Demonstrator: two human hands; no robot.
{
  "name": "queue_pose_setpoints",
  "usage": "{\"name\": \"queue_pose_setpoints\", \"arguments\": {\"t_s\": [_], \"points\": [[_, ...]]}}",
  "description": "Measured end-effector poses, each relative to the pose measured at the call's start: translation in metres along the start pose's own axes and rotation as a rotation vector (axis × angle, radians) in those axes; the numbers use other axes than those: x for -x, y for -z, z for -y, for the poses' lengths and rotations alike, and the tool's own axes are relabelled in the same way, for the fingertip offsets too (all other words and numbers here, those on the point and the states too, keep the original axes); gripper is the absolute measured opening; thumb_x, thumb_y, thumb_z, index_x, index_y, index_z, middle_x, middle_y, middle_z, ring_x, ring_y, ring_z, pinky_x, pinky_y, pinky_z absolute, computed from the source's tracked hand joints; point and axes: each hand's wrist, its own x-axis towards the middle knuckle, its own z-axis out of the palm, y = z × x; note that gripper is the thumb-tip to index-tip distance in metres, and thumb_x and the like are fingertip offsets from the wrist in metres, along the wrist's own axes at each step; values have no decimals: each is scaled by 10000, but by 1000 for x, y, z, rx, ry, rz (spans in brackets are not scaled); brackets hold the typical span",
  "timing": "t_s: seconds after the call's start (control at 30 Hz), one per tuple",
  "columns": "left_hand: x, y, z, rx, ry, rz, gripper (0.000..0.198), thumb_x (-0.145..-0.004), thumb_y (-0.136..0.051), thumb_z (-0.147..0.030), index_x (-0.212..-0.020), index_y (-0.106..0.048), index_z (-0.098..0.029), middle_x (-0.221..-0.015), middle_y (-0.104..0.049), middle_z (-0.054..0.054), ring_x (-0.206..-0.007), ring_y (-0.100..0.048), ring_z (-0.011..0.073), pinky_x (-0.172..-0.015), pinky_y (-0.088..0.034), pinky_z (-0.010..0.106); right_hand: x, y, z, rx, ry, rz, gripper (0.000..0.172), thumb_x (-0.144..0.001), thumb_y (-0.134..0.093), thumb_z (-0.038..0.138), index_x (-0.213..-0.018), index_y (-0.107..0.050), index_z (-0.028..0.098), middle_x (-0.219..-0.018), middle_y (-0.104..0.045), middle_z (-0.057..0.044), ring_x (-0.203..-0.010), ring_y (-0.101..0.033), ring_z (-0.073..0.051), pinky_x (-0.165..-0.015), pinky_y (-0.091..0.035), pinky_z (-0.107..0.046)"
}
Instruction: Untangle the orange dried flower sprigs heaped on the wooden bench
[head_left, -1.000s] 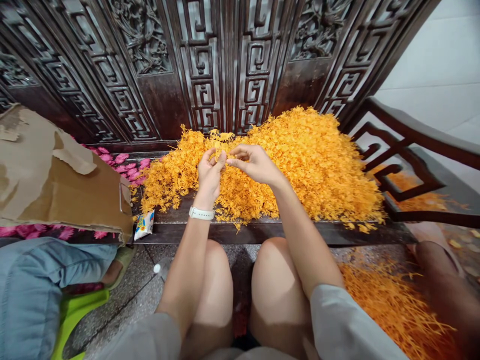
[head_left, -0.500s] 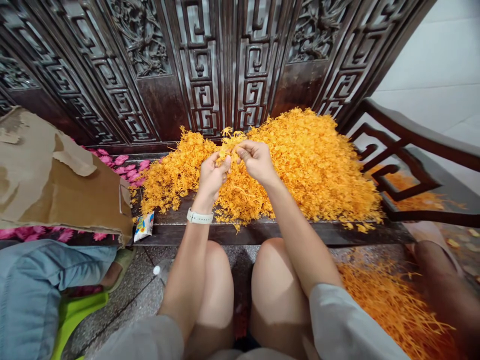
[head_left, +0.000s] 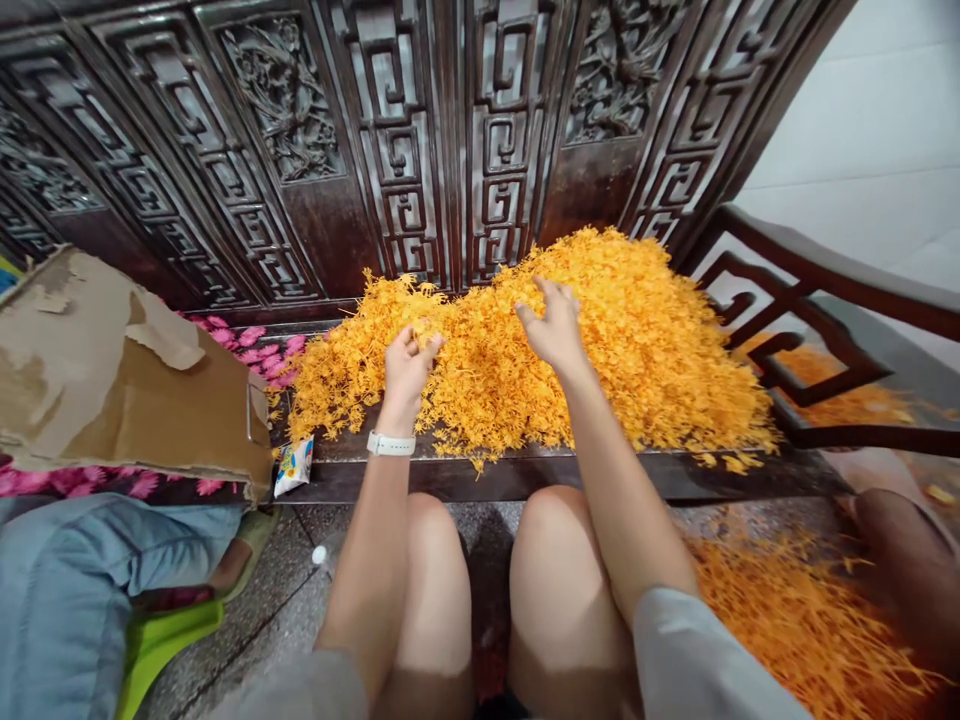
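A large heap of orange-yellow plastic flower pieces lies on the dark wooden bench. Over the left part of the heap, my left hand, with a white watch band on its wrist, has thumb and fingers pinched on orange flower pieces. How many it holds I cannot make out against the heap. My right hand hovers over the middle of the heap, palm down and fingers spread, with nothing seen in it.
Left of the heap stand a torn cardboard box and a small white packet. Pink flowers lie around the box. A person's jeans-clad leg is at lower left. Orange stems lie low at right, below the armrest.
My hands were together at the flower pieces and are now apart. The right hand has moved right and opened; the left has shifted slightly left and down. The view has tilted a little.
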Motion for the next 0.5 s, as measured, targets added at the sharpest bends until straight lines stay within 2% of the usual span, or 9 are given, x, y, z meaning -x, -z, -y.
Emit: {"name": "queue_pose_setpoints", "arguments": {"t_s": [0.07,0.13,0.2,0.23,0.3,0.37,0.43,0.5], "points": [[1,-8,7,-51,-45,-8,473,-836,-843,-174,-1274,-666,-140,-1008,-779,129,-805,-694,160,-592,-479,223,7,-3,19,-41,106,104,497,-976,-614,513,-1362,-657,203,-1308,-682,-163,-1246,-613,-350,-1120,-478,-600],[1,-12,12,-120,-126,14,523,-823,-855,-196,-1304,-655,-156,-1086,-776,143,-932,-729,209,-712,-557,289,15,-1,40,-172,202,318,486,-1011,-587,520,-1386,-639,216,-1233,-723,-134,-1123,-672,-296,-980,-571,-492],[0,-14,15,-214,-212,45,508,-820,-827,-156,-1300,-660,-163,-1085,-769,133,-940,-730,214,-762,-568,315,22,2,57,-241,285,487,544,-985,-660,513,-1444,-601,226,-1214,-735,-117,-1033,-690,-263,-877,-588,-426],[0,-14,16,-266,-243,55,511,-810,-805,-113,-1298,-663,-163,-1049,-767,118,-901,-724,202,-754,-558,307,24,3,63,-233,338,532,586,-960,-710,491,-1470,-584,231,-1247,-730,-114,-1026,-687,-257,-883,-582,-421],[1,-13,17,-349,-272,67,540,-782,-763,-41,-1299,-668,-164,-937,-750,74,-776,-682,161,-692,-518,275,27,3,71,-183,447,553,566,-942,-755,418,-1457,-606,237,-1328,-708,-112,-1053,-674,-253,-947,-556,-432],[2,-13,16,-381,-272,87,555,-765,-770,-42,-1296,-673,-171,-857,-719,36,-664,-607,124,-608,-454,247,28,1,72,-149,506,560,434,-957,-736,323,-1377,-669,240,-1328,-713,-101,-1068,-668,-247,-984,-533,-434],[4,-14,13,-342,-252,139,556,-759,-808,-84,-1290,-677,-178,-861,-717,32,-628,-567,108,-564,-409,234,27,-3,69,-154,495,542,329,-969,-689,219,-1296,-715,245,-1241,-740,-86,-1052,-672,-237,-967,-529,-417],[6,-16,9,-236,-218,201,559,-733,-831,-81,-1263,-686,-182,-925,-740,55,-684,-603,116,-586,-427,229,26,-7,65,-164,463,506,312,-962,-653,152,-1246,-737,250,-1197,-747,-81,-1041,-676,-232,-960,-526,-411]]}}
